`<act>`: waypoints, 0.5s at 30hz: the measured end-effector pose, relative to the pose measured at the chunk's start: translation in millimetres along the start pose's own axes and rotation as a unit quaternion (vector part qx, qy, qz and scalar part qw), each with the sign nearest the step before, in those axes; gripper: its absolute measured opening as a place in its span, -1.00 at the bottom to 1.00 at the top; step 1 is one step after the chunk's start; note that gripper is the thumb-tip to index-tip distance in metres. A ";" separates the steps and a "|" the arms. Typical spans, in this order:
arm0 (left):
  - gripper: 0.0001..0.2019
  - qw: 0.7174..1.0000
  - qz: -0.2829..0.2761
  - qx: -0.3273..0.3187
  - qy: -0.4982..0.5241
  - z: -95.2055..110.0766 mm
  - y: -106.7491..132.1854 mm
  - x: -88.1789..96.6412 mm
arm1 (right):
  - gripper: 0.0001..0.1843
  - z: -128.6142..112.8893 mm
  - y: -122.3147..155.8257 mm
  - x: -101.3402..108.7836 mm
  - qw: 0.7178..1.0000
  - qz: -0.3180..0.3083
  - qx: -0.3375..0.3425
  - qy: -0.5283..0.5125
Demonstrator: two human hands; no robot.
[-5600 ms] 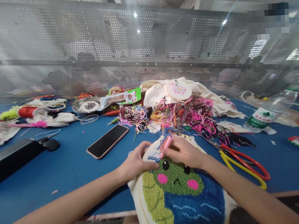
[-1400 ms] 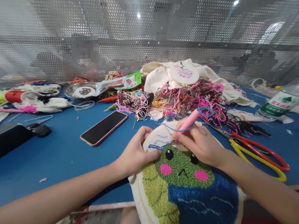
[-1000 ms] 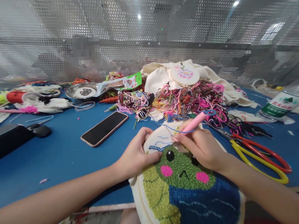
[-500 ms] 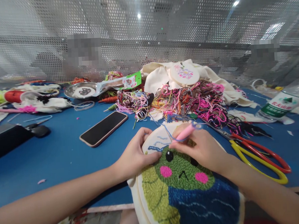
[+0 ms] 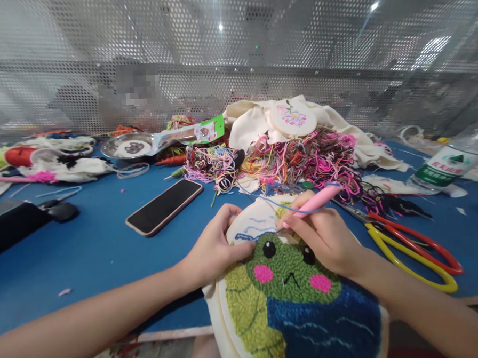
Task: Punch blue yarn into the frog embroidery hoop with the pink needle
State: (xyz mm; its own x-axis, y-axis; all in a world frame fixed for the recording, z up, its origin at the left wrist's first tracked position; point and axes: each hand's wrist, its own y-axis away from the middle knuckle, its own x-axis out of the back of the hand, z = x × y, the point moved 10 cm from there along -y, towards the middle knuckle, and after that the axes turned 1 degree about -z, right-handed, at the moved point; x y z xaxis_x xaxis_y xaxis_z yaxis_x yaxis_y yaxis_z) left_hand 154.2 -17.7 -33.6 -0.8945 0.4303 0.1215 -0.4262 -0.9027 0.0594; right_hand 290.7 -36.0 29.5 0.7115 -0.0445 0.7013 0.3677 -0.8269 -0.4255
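A round embroidery hoop [image 5: 224, 321] with cream fabric leans at the table's front edge. Its design shows a green frog face [image 5: 286, 270] with pink cheeks, yellow-green loops at the left and dark blue below. My left hand [image 5: 222, 246] grips the hoop's upper left side, its thumb lying on the fabric by the frog's eye. In my right hand [image 5: 326, 236] is a pink punch needle [image 5: 318, 199], tilted, its tip at the fabric just above the frog's head. Blue yarn [image 5: 278, 202] runs from the tool toward the yarn pile.
Behind the hoop lies a tangled yarn pile [image 5: 298, 160]. A phone [image 5: 165, 207] rests to the left, with a metal dish [image 5: 109, 148] farther back. Scissors [image 5: 411, 250] with red and yellow handles lie at the right, near a plastic bottle [image 5: 442, 168]. A perforated metal screen [image 5: 202, 79] stands behind.
The punch needle has shifted right and leans lower to the right. My right hand has turned with it, uncovering the frog's second eye. My left hand keeps its hold.
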 end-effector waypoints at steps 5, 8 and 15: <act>-0.62 1.000 -0.003 0.000 -0.003 0.2 -0.2 -0.4 | -0.70 3.9 -0.4 0.0 1.000 0.000 -0.011 -0.008; -0.62 1.000 -0.002 -0.003 -0.002 0.8 0.9 -0.6 | -0.73 -1.9 -2.1 -1.2 1.000 -0.003 0.006 0.005; -0.62 1.000 0.005 -0.008 0.011 5.3 4.2 -0.3 | -0.79 -16.9 -3.2 -17.7 0.993 -0.071 0.048 0.081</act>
State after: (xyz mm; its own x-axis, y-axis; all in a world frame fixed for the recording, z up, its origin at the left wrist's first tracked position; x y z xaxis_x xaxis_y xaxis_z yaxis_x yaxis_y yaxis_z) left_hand 153.4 -21.7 -28.2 -0.9012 0.4217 0.1002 -0.4196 -0.9067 0.0415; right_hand 266.9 -42.1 28.1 0.5457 -0.0276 0.8375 0.5186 -0.7739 -0.3634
